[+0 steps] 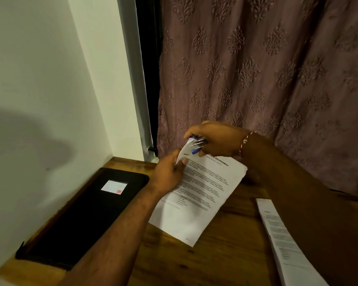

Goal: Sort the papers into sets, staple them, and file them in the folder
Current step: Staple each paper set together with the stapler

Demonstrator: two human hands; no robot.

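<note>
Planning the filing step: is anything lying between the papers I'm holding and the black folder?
Nothing visible lies on the wooden table between the white printed papers and the flat black folder to their left. The folder looks closed, so its cover is the only barrier.

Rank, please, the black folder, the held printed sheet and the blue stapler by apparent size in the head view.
1. black rectangular folder
2. white printed paper sheet
3. blue-and-silver stapler, partly hidden by the right hand

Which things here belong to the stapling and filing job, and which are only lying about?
Job:
- paper set, held by left hand
- stapler, in right hand
- paper stack
- black folder

Surroundings only:
- curtain
- wall
- wooden table
</note>
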